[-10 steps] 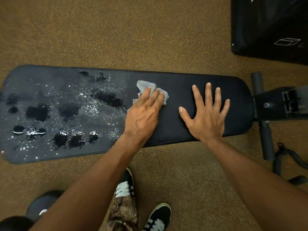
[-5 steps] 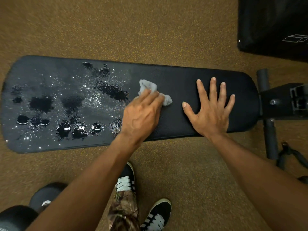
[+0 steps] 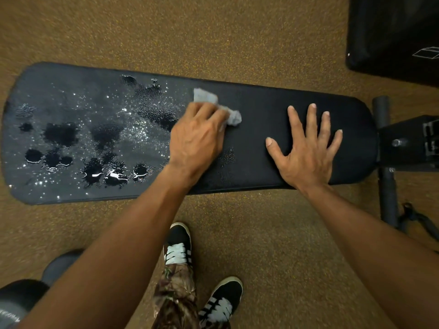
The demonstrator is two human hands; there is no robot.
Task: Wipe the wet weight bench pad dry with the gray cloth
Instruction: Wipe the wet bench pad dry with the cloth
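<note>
Brown speckled gym floor (image 3: 213,32), black bench pad (image 3: 261,110) lying across the view. Left half of the pad is wet with puddles (image 3: 61,134) and droplets. Right half looks dry, bar a small droplet patch beside the left wrist. Gray cloth (image 3: 206,97) sits crumpled mid-pad at the wet/dry edge under the left hand (image 3: 197,138). Fingers are curled over it, pressing it down, with two bits sticking out past them. Right hand (image 3: 306,153) lies flat on the dry end, fingers spread, holding nothing. Bench frame (image 3: 403,141) far right. Black box (image 3: 392,32) top right. Two black-and-white shoes (image 3: 178,245) on the floor below the pad.
</note>
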